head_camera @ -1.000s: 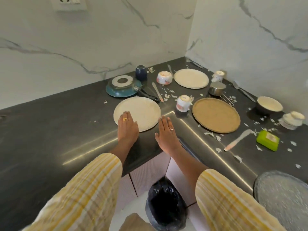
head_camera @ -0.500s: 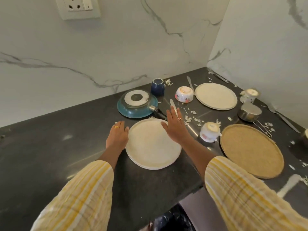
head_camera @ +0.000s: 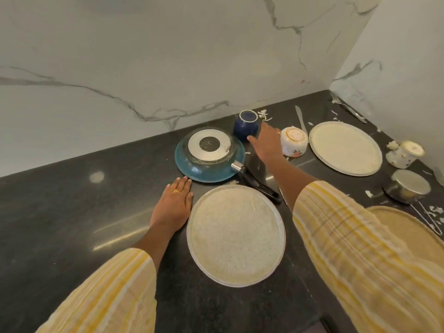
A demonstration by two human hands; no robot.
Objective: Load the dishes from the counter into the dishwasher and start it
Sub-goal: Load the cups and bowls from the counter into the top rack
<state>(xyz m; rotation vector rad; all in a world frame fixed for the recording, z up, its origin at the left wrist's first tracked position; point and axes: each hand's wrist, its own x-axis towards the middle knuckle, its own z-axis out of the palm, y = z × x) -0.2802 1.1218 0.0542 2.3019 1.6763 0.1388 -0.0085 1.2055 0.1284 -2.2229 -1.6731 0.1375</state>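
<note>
Marble walls met in a corner behind the dark desk point(head_camera: 72, 212), and I took the teal pan point(head_camera: 209, 162) as my mark. Just beyond the pan's right rim stood the dark blue cup point(head_camera: 245, 123), its axis vertical. My right hand point(head_camera: 265, 144) reached past the pan's right side, fingers loosely extended and holding nothing, with the cup directly ahead of them. Whether they touched it I could not tell. My left hand point(head_camera: 174, 205) lay flat on the desk in front of the pan, empty. I judged the right hand nearer for the pickup. No legible writing showed anywhere.
</note>
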